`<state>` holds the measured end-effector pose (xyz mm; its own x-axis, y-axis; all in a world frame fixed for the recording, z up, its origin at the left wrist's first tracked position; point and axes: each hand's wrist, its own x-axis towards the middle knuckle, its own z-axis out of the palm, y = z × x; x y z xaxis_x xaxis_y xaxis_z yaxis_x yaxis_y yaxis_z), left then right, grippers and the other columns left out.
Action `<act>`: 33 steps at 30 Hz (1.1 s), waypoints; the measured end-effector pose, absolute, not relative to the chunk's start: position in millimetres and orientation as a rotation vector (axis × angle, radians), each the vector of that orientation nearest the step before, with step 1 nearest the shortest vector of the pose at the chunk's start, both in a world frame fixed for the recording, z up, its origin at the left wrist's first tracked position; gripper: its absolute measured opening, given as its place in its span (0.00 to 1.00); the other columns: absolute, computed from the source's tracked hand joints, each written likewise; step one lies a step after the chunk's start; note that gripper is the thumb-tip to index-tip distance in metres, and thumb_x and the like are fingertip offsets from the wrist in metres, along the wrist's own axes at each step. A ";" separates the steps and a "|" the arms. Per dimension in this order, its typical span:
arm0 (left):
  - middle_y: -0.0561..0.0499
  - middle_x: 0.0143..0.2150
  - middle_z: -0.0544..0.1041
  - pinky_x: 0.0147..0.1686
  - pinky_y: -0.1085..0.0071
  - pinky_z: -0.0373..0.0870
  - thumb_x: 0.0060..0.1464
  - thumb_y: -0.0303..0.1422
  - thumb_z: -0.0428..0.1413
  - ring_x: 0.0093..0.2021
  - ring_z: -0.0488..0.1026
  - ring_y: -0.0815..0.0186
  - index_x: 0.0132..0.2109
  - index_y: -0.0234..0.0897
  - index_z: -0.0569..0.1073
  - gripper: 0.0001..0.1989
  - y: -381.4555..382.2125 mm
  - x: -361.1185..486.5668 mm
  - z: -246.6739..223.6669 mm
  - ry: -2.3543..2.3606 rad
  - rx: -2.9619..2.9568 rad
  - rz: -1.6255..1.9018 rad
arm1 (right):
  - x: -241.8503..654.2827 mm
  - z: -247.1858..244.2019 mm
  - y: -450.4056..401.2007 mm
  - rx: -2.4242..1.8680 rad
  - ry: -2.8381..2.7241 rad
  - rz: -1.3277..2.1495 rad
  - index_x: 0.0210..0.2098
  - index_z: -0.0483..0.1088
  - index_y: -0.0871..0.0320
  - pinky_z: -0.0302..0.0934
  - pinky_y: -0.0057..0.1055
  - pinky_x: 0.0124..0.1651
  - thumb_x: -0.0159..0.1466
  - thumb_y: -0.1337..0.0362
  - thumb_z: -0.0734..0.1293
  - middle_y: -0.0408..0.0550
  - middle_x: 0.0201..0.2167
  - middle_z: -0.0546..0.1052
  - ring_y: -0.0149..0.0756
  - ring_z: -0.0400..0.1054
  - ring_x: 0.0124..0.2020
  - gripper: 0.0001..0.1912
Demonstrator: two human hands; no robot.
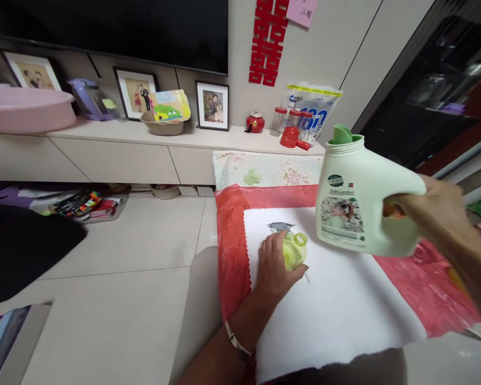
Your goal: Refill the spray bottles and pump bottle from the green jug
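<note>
My left hand [273, 267] is wrapped round a small see-through yellow-green bottle [294, 252], whose open neck shows at the top. Just beyond the fingers, a grey trigger spray head [281, 227] lies on the white cloth [336, 299]. My right hand [439, 206] grips the handle of a big pale green detergent jug [366, 200], held above the cloth to the right of the bottle. The jug is uncapped, with a darker green spout [342, 135] in its mouth, and stays roughly upright. The liquid level inside the jug cannot be seen.
Red plastic sheeting [232, 246] lies under the cloth. On the cabinet ledge [124, 140] behind stand a pink basin [28, 109], framed photos [213, 105], a small red pot [255, 123], red-lidded jars [278, 121] and a plastic bag [312, 112].
</note>
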<state>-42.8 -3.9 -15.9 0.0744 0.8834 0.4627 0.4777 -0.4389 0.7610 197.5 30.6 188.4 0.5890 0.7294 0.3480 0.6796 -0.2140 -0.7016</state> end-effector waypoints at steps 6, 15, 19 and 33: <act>0.42 0.54 0.74 0.54 0.47 0.73 0.34 0.32 0.71 0.53 0.73 0.47 0.62 0.42 0.59 0.47 -3.5 -40.9 -19.8 1.386 1.906 1.327 | 179.9 114.9 89.5 -1.809 -0.972 0.213 0.43 0.71 0.69 0.56 0.13 0.30 0.63 0.69 0.70 0.42 0.28 0.69 0.16 0.57 0.25 0.10; 0.41 0.55 0.73 0.54 0.46 0.73 0.36 0.33 0.69 0.53 0.73 0.46 0.62 0.44 0.58 0.46 -1.7 -44.8 -20.0 1.337 1.906 1.304 | 170.3 63.8 113.3 -1.684 -1.017 0.313 0.44 0.69 0.70 0.56 0.13 0.32 0.65 0.62 0.70 0.44 0.31 0.68 0.17 0.59 0.29 0.15; 0.41 0.54 0.73 0.54 0.46 0.74 0.36 0.31 0.68 0.53 0.74 0.46 0.62 0.41 0.59 0.45 -2.1 -43.7 -18.5 1.342 1.899 1.323 | 184.3 65.4 106.6 -1.651 -1.131 0.349 0.45 0.72 0.68 0.56 0.16 0.33 0.55 0.56 0.71 0.48 0.36 0.72 0.22 0.63 0.33 0.24; 0.42 0.51 0.74 0.53 0.49 0.76 0.36 0.29 0.66 0.51 0.75 0.49 0.61 0.39 0.61 0.43 -3.3 -41.5 -19.6 1.348 1.937 1.505 | 142.1 4.1 27.0 -1.419 -1.846 0.373 0.51 0.73 0.61 0.68 0.29 0.51 0.69 0.48 0.60 0.52 0.48 0.72 0.31 0.69 0.47 0.25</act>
<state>-41.5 -3.3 -19.6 -0.0120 0.8277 0.5610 0.4667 -0.4916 0.7352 142.1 27.0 4.1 -0.0899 0.9165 0.3898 0.6929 0.3386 -0.6365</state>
